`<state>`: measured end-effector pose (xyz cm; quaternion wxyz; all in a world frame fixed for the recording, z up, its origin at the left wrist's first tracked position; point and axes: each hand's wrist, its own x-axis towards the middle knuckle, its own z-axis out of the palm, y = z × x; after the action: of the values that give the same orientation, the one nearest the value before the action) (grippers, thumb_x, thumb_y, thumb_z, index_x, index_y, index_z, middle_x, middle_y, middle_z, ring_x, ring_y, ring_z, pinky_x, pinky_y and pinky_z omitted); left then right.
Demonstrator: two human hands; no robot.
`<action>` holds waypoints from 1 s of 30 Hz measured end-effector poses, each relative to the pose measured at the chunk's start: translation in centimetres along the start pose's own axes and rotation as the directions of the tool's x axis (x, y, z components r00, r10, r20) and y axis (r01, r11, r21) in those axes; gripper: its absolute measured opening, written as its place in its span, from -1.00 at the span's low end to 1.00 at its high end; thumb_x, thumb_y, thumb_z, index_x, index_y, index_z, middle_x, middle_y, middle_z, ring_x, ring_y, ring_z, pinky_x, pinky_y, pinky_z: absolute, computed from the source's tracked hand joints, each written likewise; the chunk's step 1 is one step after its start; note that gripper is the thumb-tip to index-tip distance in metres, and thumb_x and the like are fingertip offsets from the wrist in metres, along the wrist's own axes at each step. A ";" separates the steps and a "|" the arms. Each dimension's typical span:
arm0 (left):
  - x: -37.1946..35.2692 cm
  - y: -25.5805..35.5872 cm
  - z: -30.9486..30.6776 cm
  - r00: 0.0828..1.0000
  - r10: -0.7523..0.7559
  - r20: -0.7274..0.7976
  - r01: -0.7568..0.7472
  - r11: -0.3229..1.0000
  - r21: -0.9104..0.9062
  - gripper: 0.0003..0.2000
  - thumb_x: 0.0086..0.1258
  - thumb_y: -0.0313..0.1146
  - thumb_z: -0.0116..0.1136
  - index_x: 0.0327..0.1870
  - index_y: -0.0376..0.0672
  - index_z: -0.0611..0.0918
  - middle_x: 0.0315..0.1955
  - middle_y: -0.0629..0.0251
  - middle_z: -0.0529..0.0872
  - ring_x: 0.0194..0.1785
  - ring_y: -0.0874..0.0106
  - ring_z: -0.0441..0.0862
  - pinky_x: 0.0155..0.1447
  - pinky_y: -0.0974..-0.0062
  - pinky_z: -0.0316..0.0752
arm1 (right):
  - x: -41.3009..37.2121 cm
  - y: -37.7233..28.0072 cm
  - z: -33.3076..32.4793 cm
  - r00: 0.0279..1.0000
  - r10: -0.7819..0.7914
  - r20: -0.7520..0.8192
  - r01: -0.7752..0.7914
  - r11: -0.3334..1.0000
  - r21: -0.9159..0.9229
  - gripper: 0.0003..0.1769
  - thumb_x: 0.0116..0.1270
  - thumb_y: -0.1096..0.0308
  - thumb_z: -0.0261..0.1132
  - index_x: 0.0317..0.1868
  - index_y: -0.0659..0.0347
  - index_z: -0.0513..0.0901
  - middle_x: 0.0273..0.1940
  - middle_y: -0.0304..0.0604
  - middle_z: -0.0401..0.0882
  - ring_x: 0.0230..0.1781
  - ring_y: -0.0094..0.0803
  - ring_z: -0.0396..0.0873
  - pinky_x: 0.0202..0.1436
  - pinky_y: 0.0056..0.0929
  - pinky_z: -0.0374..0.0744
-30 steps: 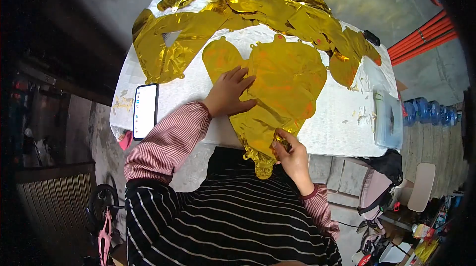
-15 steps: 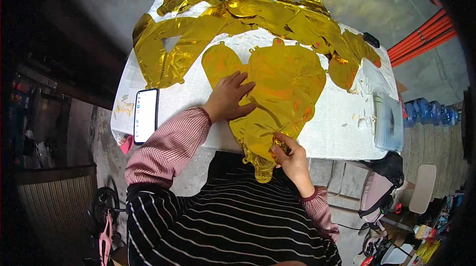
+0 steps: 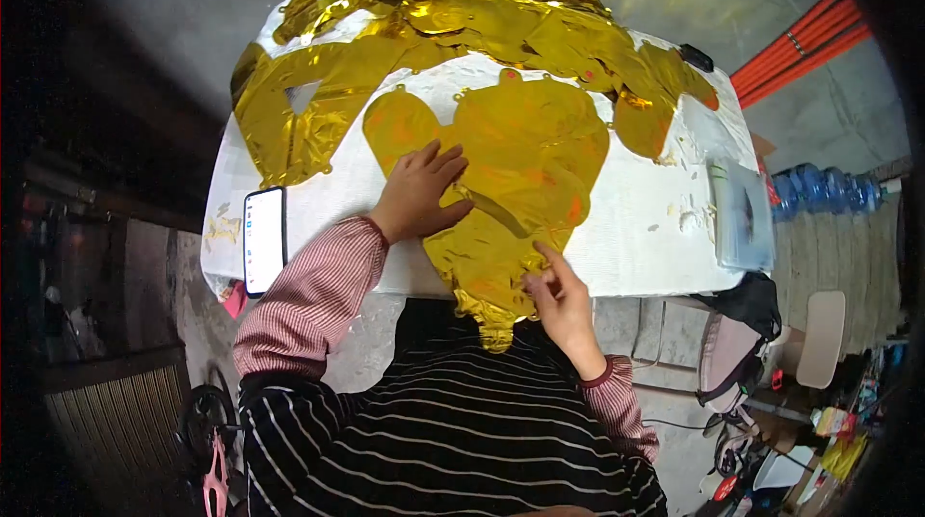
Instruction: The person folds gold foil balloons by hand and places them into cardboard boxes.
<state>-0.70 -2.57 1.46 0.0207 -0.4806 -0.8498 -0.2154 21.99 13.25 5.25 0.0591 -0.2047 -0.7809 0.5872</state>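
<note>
My left hand (image 3: 421, 194) lies with spread fingers on the gold foil sheets (image 3: 525, 146) in the middle of the table. At the lower right edge of the foil is my right hand (image 3: 562, 303), its index finger stretched out and its thumb apart from it, nothing held between them. The foil's crumpled lower end (image 3: 494, 329) hangs over the table's front edge. A large gold foil piece (image 3: 328, 83) with a triangular hole lies to the left, and more overlapping foil (image 3: 520, 27) runs along the back.
A phone (image 3: 265, 240) with a lit screen lies at the left of the white table (image 3: 636, 262). Clear plastic folders (image 3: 742, 218) lie at the right edge, a black object (image 3: 696, 57) at the back right. Blue bottles (image 3: 824, 189) and a chair back (image 3: 822, 339) stand beyond.
My right hand has let go of the foil edge and its index finger has stretched out. My left hand stays on the foil. The whole view has shifted slightly.
</note>
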 end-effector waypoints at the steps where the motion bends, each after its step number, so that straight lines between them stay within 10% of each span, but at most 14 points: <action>1: 0.1 0.0 0.0 1.000 -0.008 0.008 0.008 1.000 0.012 -0.40 0.21 -0.02 0.23 0.25 -0.13 0.47 0.31 0.17 0.44 0.39 0.02 0.29 0.36 0.08 0.20 | -0.2 -0.1 -1.0 0.988 -0.120 -0.098 0.102 0.979 -0.174 -0.70 0.35 0.49 0.26 0.08 0.36 0.58 -0.23 -0.09 0.64 -0.43 -0.50 0.57 -0.44 -0.53 0.52; 4: 0.0 0.2 -0.1 1.000 -0.004 0.012 0.004 1.000 0.008 -0.39 0.21 -0.02 0.24 0.26 -0.12 0.45 0.31 0.17 0.43 0.39 0.03 0.27 0.36 0.06 0.19 | -0.8 1.0 -4.4 0.896 -0.424 -0.131 0.228 0.693 -0.684 -0.82 0.26 0.45 0.31 -0.14 0.28 0.70 -0.30 -0.05 0.55 -0.29 -0.14 0.51 -0.26 -0.25 0.51; 16: 0.0 0.7 -0.7 0.994 -0.045 0.095 0.041 0.998 0.044 -0.39 0.26 -0.01 0.21 0.29 -0.09 0.42 0.35 0.18 0.37 0.45 0.06 0.18 0.38 0.05 0.13 | 8.0 4.4 -6.8 0.856 -0.502 0.127 0.364 0.408 -0.837 -0.56 0.33 0.27 0.19 0.20 0.18 0.55 0.20 0.08 0.42 0.25 0.04 0.33 0.33 -0.11 0.31; 23: 0.0 0.7 -0.7 0.988 -0.081 0.134 0.074 0.996 0.055 -0.39 0.27 0.00 0.22 0.30 -0.07 0.42 0.37 0.23 0.35 0.47 0.08 0.16 0.37 0.08 0.13 | 18.3 6.7 -5.5 0.758 -0.652 -0.016 0.344 0.421 -0.839 -0.58 0.35 0.22 0.07 0.15 0.20 0.55 0.22 0.08 0.43 0.27 -0.01 0.34 0.40 0.01 0.20; 26: -0.1 0.6 -0.5 0.992 -0.060 0.111 0.054 0.997 0.056 -0.39 0.26 0.00 0.23 0.29 -0.07 0.42 0.37 0.23 0.35 0.47 0.09 0.17 0.36 0.09 0.14 | 23.5 7.7 -4.2 0.875 -0.456 -0.161 0.215 0.664 -0.716 -0.61 0.34 0.32 0.03 0.11 0.29 0.53 0.11 0.13 0.51 0.12 0.05 0.45 0.39 0.01 0.21; 28: 0.0 0.9 -0.8 0.994 -0.058 0.097 0.051 0.997 0.066 -0.40 0.26 0.01 0.23 0.28 -0.08 0.43 0.37 0.23 0.36 0.46 0.10 0.18 0.35 0.10 0.16 | 27.0 8.1 -2.4 0.823 -0.361 -0.439 0.319 0.933 -0.169 -0.62 0.32 0.40 -0.03 0.07 0.37 0.52 -0.02 0.15 0.57 -0.03 0.12 0.50 0.38 -0.01 0.21; 30: 0.0 0.7 -0.6 0.990 -0.060 0.126 0.053 0.997 0.060 -0.37 0.28 0.10 0.14 0.28 -0.11 0.45 0.37 0.22 0.35 0.45 0.07 0.18 0.38 0.11 0.12 | 25.5 5.1 -1.6 0.829 -0.351 -0.436 0.284 0.935 -0.212 -0.57 0.38 0.39 -0.06 0.19 0.37 0.45 0.13 0.25 0.48 0.15 0.16 0.41 0.42 -0.05 0.18</action>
<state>-0.26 -2.48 2.29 -0.0260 -0.4684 -0.8684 -0.1606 0.62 25.74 -2.89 0.3279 -0.2106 -0.8051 0.4471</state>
